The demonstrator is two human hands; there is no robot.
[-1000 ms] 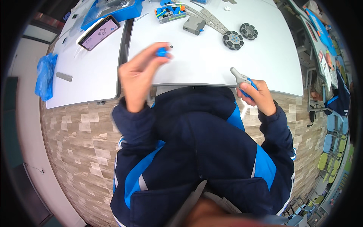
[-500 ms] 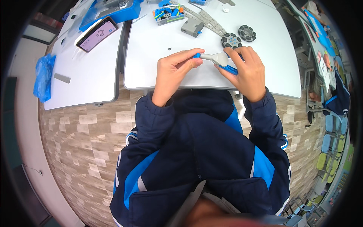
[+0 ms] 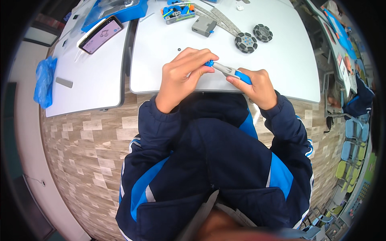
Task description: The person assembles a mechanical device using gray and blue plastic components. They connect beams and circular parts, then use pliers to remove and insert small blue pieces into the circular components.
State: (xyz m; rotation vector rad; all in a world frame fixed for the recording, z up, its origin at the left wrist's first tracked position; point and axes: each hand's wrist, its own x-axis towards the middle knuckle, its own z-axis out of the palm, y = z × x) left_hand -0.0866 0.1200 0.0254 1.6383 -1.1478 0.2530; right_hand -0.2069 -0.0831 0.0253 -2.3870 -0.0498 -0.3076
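Both of my hands work over the near edge of the white table. My right hand is closed round the blue end of a grey-and-blue hand tool, whose exact kind I cannot make out. The tool's narrow grey end points left and up. There it meets a small blue plastic piece, pinched between the thumb and fingers of my left hand. My left fingers hide part of the blue piece.
Two black-and-grey omni wheels lie beyond my right hand, near perforated grey beams. A grey box-shaped part and a clear parts box stand farther back. A propped phone and a blue bag are on the left table.
The tool has turned in my right hand, so its narrow side now faces up. My right fingers have curled round its blue end. The left hand keeps its pinch.
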